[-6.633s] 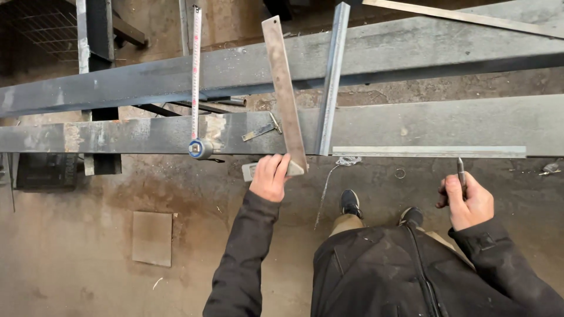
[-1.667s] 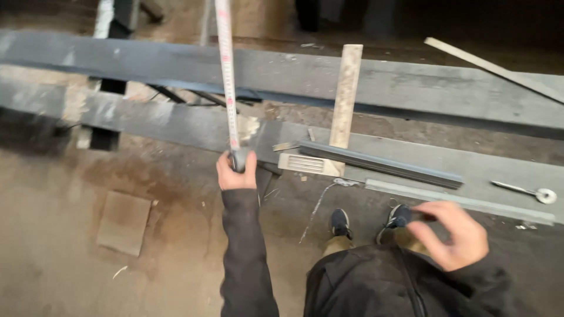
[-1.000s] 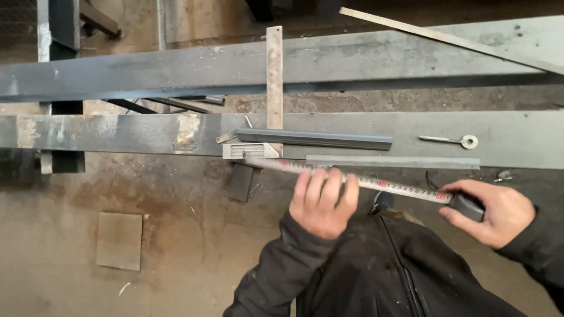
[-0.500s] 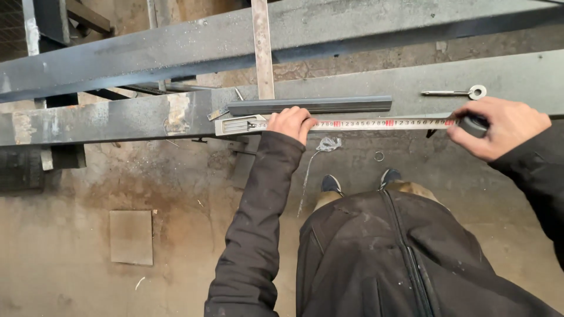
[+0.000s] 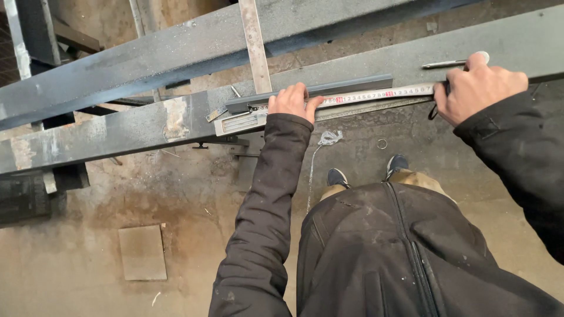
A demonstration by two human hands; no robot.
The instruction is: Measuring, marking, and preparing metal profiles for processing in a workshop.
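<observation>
From the head camera, looking straight down over a dark jacket and two shoes on the dirty concrete floor (image 5: 88, 194), the person now has a tape measure (image 5: 382, 94) stretched flat along the near steel beam (image 5: 117, 132). Half a second ago the tape was already laid there; a second ago it was still held in the air in front of the body, so it has only just come down onto the metal. The left hand (image 5: 291, 101) presses the tape's free end down with flat fingers, close beside the grey angle bar (image 5: 311, 94) lying on the beam, just right of the steel square (image 5: 249, 70) whose blade runs up across the far beam (image 5: 176, 53). The right hand (image 5: 477, 87) is closed around the tape's case, which its fingers hide almost wholly, holding the blade taut. A scriber-like pin with a ring end (image 5: 452, 61) lies on the beam just above that hand. Compared with half a second ago both hands sit in nearly the same spots, so I judge the reading along the angle bar is being taken now.
</observation>
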